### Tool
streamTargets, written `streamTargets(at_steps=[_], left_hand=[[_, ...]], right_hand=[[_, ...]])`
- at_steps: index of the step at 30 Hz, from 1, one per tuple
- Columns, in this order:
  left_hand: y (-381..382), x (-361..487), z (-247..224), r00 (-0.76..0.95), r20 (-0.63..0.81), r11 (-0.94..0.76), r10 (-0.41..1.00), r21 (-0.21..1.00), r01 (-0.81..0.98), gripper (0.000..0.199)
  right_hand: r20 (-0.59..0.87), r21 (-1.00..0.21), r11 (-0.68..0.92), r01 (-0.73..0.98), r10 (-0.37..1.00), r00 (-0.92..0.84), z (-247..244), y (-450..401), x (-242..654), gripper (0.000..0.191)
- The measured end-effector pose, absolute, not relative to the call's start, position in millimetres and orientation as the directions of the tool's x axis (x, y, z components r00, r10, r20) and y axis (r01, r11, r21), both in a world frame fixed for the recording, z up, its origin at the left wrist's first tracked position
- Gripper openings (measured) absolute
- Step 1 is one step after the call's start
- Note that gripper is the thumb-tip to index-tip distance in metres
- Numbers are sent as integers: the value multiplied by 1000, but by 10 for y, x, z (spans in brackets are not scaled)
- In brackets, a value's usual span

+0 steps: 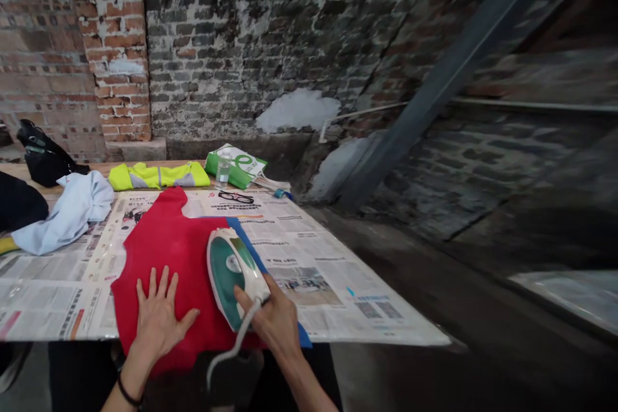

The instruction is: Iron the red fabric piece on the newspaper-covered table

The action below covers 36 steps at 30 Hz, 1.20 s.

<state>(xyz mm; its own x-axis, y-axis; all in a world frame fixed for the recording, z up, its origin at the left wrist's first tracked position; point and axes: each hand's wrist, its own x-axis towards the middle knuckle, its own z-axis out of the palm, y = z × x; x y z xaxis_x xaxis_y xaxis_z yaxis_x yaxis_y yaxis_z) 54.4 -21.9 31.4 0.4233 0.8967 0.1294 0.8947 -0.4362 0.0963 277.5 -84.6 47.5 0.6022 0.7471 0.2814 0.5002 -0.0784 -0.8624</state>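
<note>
1. Because the red cloth (pixel 168 232) overhangs the near edge of the newspaper-covered table (pixel 338 322), a tug could drag it down.
2. The iron's cord (pixel 244 328) dangles there too and could snag; its lower end is lost in darkness.
3. The left hand (pixel 161 318) lies flat, fingers spread, on the cloth; straying right, it could get burned.
4. The right hand (pixel 277 318) grips the iron (pixel 226 270), whose underside and heat cannot be judged.
5. Blue cloth (pixel 246 241) at right, mostly covered, could crease unseen.
6. Far glasses (pixel 235 197): small, details unclear.
</note>
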Motion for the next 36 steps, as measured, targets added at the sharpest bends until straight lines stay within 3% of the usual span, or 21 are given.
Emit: streamTargets(at_steps=[9,14,20,24,32,36], left_hand=[[-218,532,368,425,111,-434,898,69,898,76],[-226,528,333,435,133,-449,890,100,888,77],[-237,539,293,431,153,-449,889,108,887,79],[-243,537,289,431,173,-451,886,99,887,78],[-241,527,286,433,155,-452,888,119,884,79],[-245,526,285,433,164,-453,886,115,884,78]], right_hand=[[167,-886,-194,421,713,681,887,389,3214,20],[170,-885,-151,441,776,608,733,-43,3199,22],[169,-898,-107,427,812,559,383,-1139,3052,52],[155,-897,-137,421,792,590,305,-1538,3021,59],[229,-922,-10,388,792,565,458,-1076,3046,47],[259,-890,-40,454,774,578,556,-550,3084,37]])
